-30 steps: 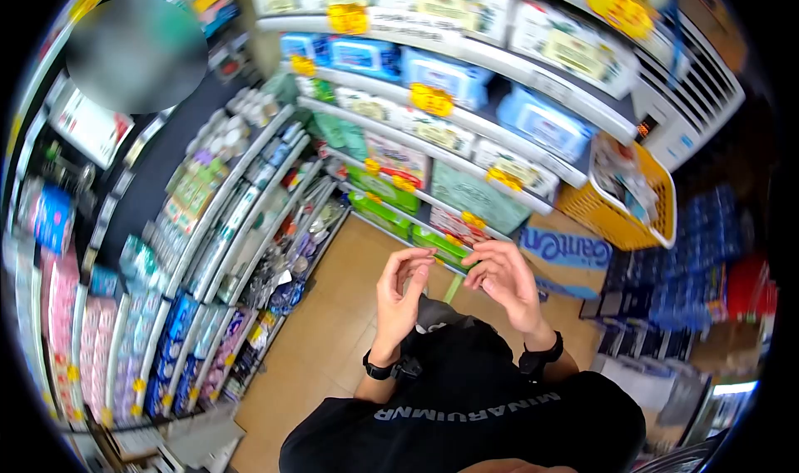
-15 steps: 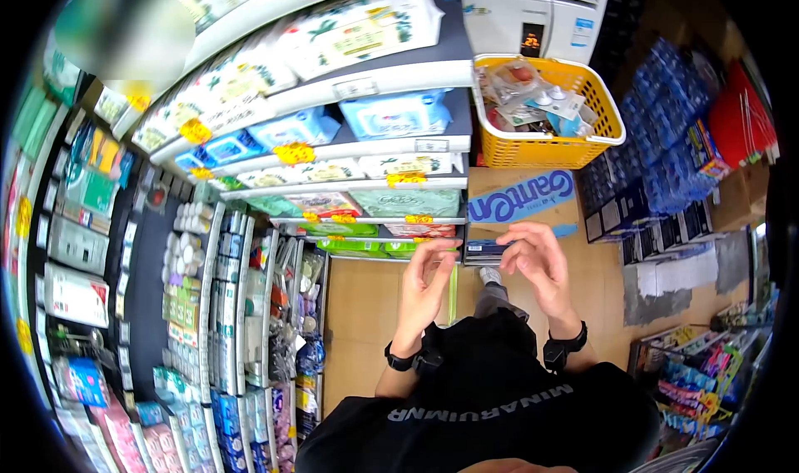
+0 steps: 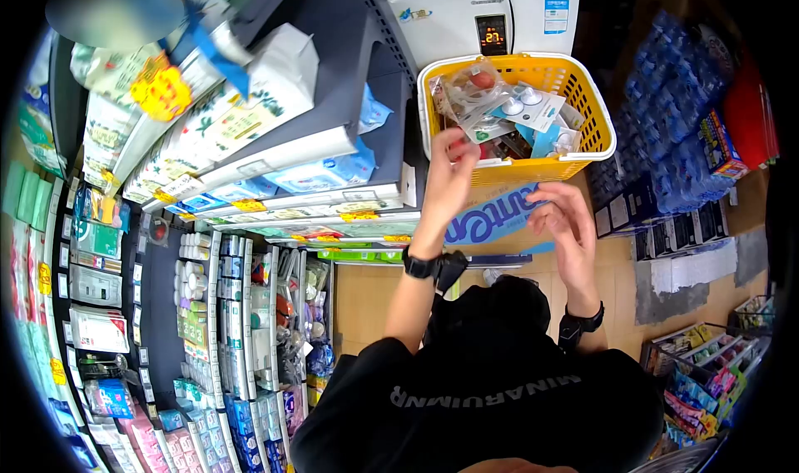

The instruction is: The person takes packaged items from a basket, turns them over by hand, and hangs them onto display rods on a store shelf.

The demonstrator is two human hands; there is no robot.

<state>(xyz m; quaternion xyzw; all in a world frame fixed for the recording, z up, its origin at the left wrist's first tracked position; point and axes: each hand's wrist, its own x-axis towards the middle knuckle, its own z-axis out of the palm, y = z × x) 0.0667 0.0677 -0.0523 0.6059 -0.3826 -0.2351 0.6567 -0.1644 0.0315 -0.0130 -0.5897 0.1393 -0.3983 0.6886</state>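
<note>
A yellow basket with a white rim sits on a cardboard box, filled with packaged goods such as a clear plastic bag and a white-and-blue card pack. My left hand is at the basket's front left corner, its fingers loosely bent and a little blurred, with nothing seen in them. Whether it touches the rim I cannot tell. Lower down, my right hand is in front of the box, fingers curved and apart, holding nothing. Each wrist wears a black band.
Shelves of wipe and tissue packs line the left. A white air conditioner stands behind the basket. Shrink-wrapped blue bottles are stacked at right, and a low rack stands at lower right. The printed cardboard box supports the basket.
The view has come closer to the basket and turned. My left hand has moved up to the basket's front left corner. My right hand has risen slightly, staying below the basket.
</note>
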